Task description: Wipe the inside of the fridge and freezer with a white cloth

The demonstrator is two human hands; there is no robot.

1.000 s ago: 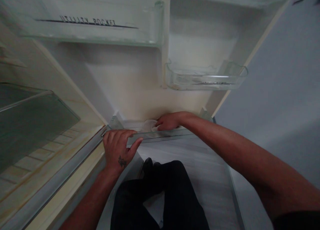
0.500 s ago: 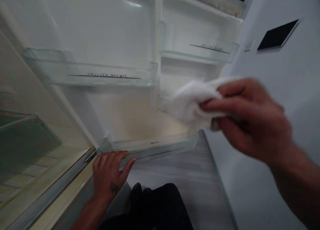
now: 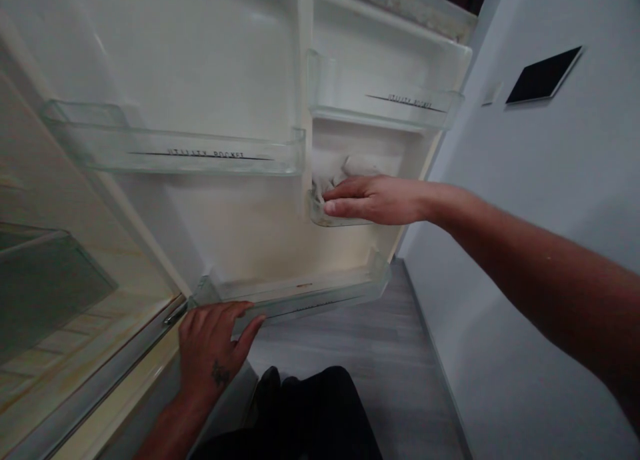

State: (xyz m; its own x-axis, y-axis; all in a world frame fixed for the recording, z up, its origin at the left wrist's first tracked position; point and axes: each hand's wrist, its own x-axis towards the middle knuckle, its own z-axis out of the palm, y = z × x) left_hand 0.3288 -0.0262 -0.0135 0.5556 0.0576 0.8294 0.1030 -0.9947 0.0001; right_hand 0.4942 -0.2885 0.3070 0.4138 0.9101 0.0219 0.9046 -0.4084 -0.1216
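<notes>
An open fridge door point(image 3: 235, 227) faces me, fitted with clear plastic pockets. My left hand point(image 3: 213, 347) grips the left end of the bottom door shelf point(image 3: 310, 299), fingers curled over its front rail. My right hand point(image 3: 377, 199) reaches into the small middle pocket point(image 3: 325, 217) on the right side and presses a white cloth point(image 3: 333, 170) against it, fingers closed over the cloth. Most of the cloth is hidden behind the hand and the pocket's clear wall.
A long pocket point(image 3: 170, 155) marked "utility pocket" sits at left, a second one point(image 3: 395, 103) at upper right. The fridge interior with a glass shelf point(image 3: 45, 287) lies at left. A grey wall point(image 3: 525, 200) stands right, wood floor point(image 3: 360, 353) below, my dark-clad legs point(image 3: 300, 413) beneath.
My right hand lifted the cloth out of the bottom shelf, swung it up past the camera, and now presses it in the small middle pocket. The left hand stayed on the bottom shelf.
</notes>
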